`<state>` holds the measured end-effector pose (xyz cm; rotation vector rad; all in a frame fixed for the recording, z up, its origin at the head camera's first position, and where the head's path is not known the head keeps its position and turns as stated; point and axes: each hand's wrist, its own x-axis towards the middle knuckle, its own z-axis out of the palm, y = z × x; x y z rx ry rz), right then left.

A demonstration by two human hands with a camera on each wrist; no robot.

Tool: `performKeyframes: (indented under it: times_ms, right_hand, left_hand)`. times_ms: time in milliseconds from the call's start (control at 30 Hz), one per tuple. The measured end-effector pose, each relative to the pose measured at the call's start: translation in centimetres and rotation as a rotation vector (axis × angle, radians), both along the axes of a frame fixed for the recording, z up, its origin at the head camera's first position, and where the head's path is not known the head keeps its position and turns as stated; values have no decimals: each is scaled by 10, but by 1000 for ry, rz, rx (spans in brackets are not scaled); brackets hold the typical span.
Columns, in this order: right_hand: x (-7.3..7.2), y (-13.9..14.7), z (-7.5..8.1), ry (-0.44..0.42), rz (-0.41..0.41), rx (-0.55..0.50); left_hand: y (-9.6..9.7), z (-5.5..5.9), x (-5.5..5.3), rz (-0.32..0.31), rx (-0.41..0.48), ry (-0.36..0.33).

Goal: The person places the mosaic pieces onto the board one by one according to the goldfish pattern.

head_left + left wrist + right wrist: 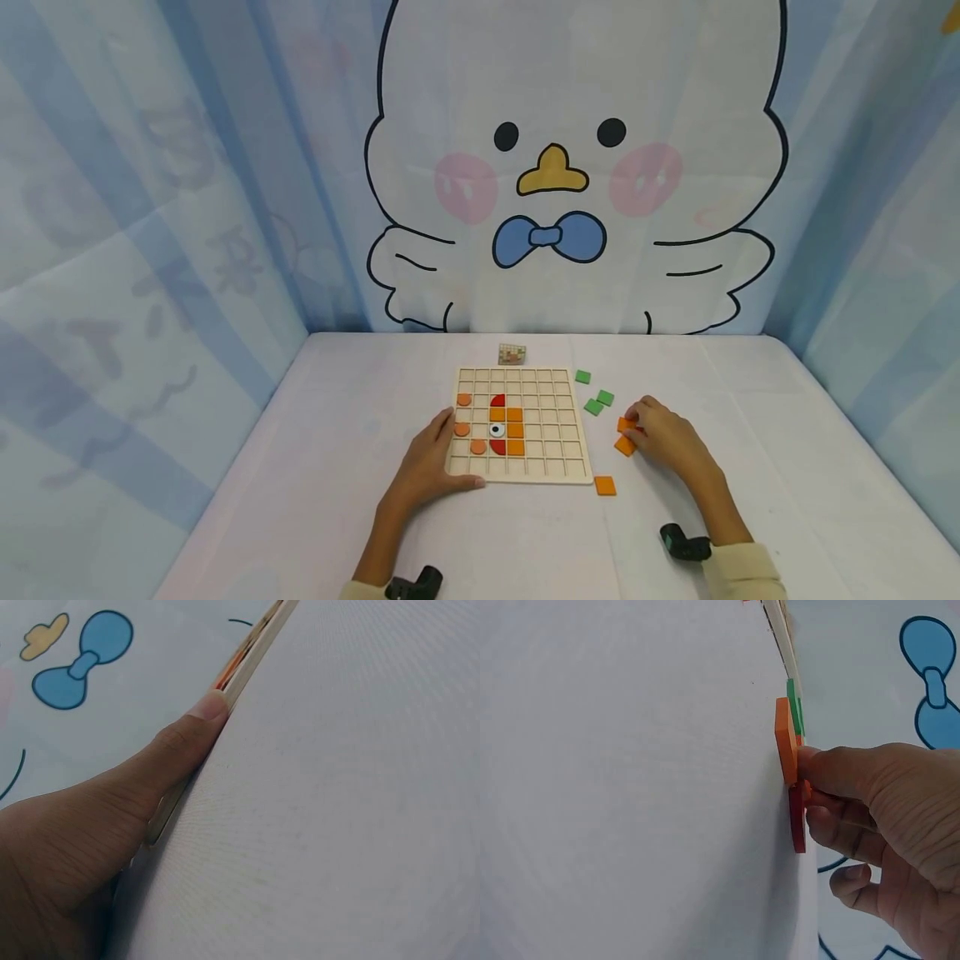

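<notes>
A square wooden grid board (555,467) lies on the table. My left hand (431,467) holds its near left corner, fingers along the left side and thumb on the front edge, seen also in the left wrist view as a hand (112,802). In the grid sit orange squares (515,430), red quarter-rounds (498,447), orange discs (478,447) and an eye disc (497,430). Right of the board, my right hand (663,433) pinches at an orange square tile (624,425), partly hidden by the fingers. Another orange tile (784,739) and a red tile (798,821) lie by the fingertips.
Green square tiles (594,407) lie between the board and my right hand. One loose orange tile (605,486) lies by the board's near right corner. A small patterned card (512,355) stands behind the board. A printed curtain (562,292) hangs beyond the table.
</notes>
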<state>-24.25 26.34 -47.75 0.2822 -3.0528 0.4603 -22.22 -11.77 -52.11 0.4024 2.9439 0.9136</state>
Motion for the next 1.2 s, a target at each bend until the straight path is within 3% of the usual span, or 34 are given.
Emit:
performKeyframes:
  times_ms: [200, 567, 933, 1200]
  right_hand:
    - [-4, 0, 0, 16, 8, -24]
    - [-11, -14, 3, -61, 41, -63]
    - [-15, -39, 0, 19, 191, -49]
    - [-21, -63, 5, 5, 251, -36]
  left_hand:
    - [0, -2, 0, 1, 9, 9]
    - [1, 0, 2, 7, 18, 2]
    - [-1, 2, 3, -7, 18, 11]
    - [-1, 3, 2, -9, 28, 3]
